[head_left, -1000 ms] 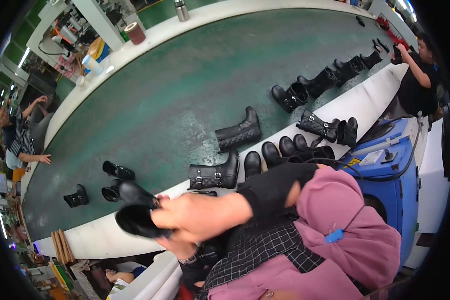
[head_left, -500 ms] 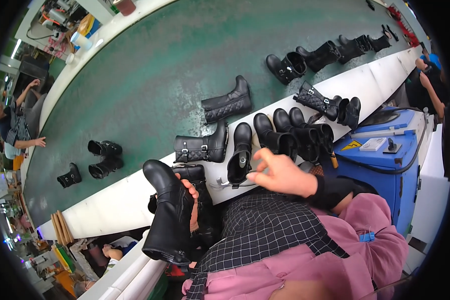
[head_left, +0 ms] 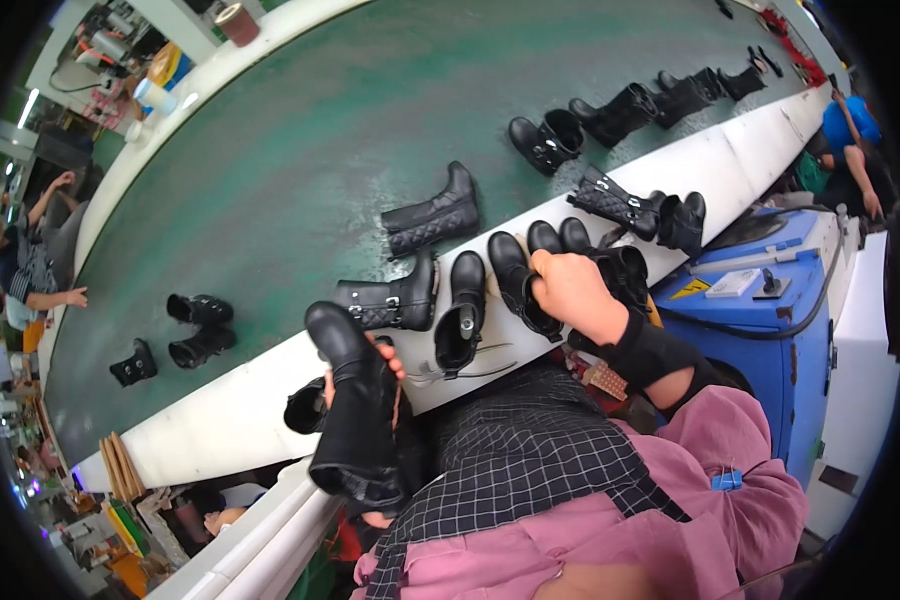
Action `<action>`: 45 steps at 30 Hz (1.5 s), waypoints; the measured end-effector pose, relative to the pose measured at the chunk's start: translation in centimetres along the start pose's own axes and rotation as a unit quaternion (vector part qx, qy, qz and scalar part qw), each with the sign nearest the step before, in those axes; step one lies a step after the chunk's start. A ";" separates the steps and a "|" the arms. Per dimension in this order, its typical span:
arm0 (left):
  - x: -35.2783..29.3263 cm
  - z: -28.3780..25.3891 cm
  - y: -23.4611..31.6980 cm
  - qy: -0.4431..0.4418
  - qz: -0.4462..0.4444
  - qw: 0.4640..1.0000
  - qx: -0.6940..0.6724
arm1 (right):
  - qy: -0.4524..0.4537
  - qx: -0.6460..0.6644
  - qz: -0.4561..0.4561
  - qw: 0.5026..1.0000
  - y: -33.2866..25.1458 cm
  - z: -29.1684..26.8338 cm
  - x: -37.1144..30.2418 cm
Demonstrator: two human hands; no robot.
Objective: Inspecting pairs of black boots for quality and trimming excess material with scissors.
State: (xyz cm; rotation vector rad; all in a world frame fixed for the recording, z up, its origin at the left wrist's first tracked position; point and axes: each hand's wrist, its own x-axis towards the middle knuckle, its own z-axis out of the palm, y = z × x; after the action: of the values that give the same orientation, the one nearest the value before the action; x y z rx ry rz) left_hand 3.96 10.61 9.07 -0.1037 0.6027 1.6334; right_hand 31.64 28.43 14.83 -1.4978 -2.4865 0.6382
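Note:
A tall black boot (head_left: 355,400) is upright in my left hand (head_left: 388,358), toe up and shaft opening down. My fingers wrap round its side, and most of that hand is hidden behind it. My right hand (head_left: 580,297) is closed at the shaft of another black boot (head_left: 508,262) on the white ledge, its fingertips on the shaft's rim. Left of that stands a black boot (head_left: 465,290) with a metal piece in its opening. A buckled black boot (head_left: 395,300) lies beside it. More black boots (head_left: 620,265) stand just right of my right hand.
The green belt (head_left: 270,200) carries several black boots, some in a row at the far right. A white ledge (head_left: 200,420) borders it. A blue machine (head_left: 740,330) with a black cable stands at right. Wooden sticks (head_left: 120,465) lean at left. Other people work at both sides.
My right hand has moved right and up from its open pose and closed at a boot's shaft. The boot in my left hand has shifted slightly right. Boots on the belt appear further left.

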 end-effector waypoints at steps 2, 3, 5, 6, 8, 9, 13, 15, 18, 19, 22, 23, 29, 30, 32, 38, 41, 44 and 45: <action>0.5 0.9 0.1 -0.046 -0.009 0.998 0.031 | 0.040 0.044 -0.022 0.998 -0.2 -0.2 0.9; 0.4 1.5 -0.4 -0.081 0.022 0.996 0.033 | 0.060 0.071 -0.034 0.995 -0.3 -0.8 0.9; 0.5 2.8 -0.1 -0.100 -0.008 0.995 0.003 | 0.088 0.074 -0.066 0.991 -0.9 -2.7 0.4; 0.5 3.5 -0.2 -0.104 0.004 0.994 0.031 | 0.121 0.102 -0.089 0.983 -1.5 -3.8 -0.3; 0.6 5.0 -0.6 -0.115 0.023 0.992 0.050 | 0.144 0.092 -0.145 0.975 -2.8 -6.2 -1.4; 1.1 5.7 -0.5 -0.131 0.020 0.989 0.068 | 0.153 0.076 -0.176 0.969 -3.6 -7.2 -1.7; 3.0 6.8 -0.6 -0.221 0.072 0.973 0.021 | 0.239 0.078 -0.347 0.903 -7.5 -9.2 -2.3; 4.3 6.3 -0.2 -0.254 0.070 0.965 -0.008 | 0.237 0.098 -0.421 0.870 -9.0 -9.2 -2.1; 5.6 4.7 0.2 -0.369 0.083 0.924 -0.054 | 0.234 0.170 -0.458 0.841 -10.6 -8.5 -2.0; 5.7 4.3 0.2 -0.354 0.097 0.929 -0.055 | 0.239 0.193 -0.461 0.833 -10.9 -8.2 -1.9; 4.9 3.4 -0.1 -0.328 0.126 0.933 -0.080 | 0.212 0.229 -0.411 0.857 -11.0 -7.9 -1.8; 4.6 3.4 0.0 -0.295 0.136 0.943 -0.068 | 0.207 0.246 -0.393 0.861 -11.0 -7.9 -1.8; 2.7 4.4 -0.2 -0.299 0.104 0.941 -0.119 | 0.187 0.286 -0.370 0.864 -11.6 -7.9 -1.5; 2.4 4.5 -0.5 -0.298 0.121 0.938 -0.128 | 0.181 0.290 -0.369 0.864 -11.7 -7.9 -1.5; 2.4 4.3 -0.9 -0.286 0.121 0.938 -0.156 | 0.179 0.297 -0.369 0.862 -11.8 -7.9 -1.4; 3.3 3.0 -2.1 -0.303 0.090 0.927 -0.201 | 0.171 0.334 -0.338 0.863 -11.0 -8.6 -1.6; 3.4 3.0 -2.4 -0.268 0.067 0.936 -0.220 | 0.179 0.333 -0.343 0.860 -10.9 -8.7 -1.7; 3.1 3.8 -2.3 -0.240 0.060 0.949 -0.194 | 0.164 0.325 -0.331 0.870 -10.8 -8.8 -1.9; 3.1 4.2 -2.2 -0.233 0.053 0.958 -0.159 | 0.184 0.321 -0.305 0.877 -10.6 -9.0 -2.0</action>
State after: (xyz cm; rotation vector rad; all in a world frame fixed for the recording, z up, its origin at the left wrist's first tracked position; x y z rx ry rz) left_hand 6.64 15.31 10.70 0.0804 -0.0173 1.7690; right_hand 27.29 24.80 27.71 -0.4902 -1.9744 0.8320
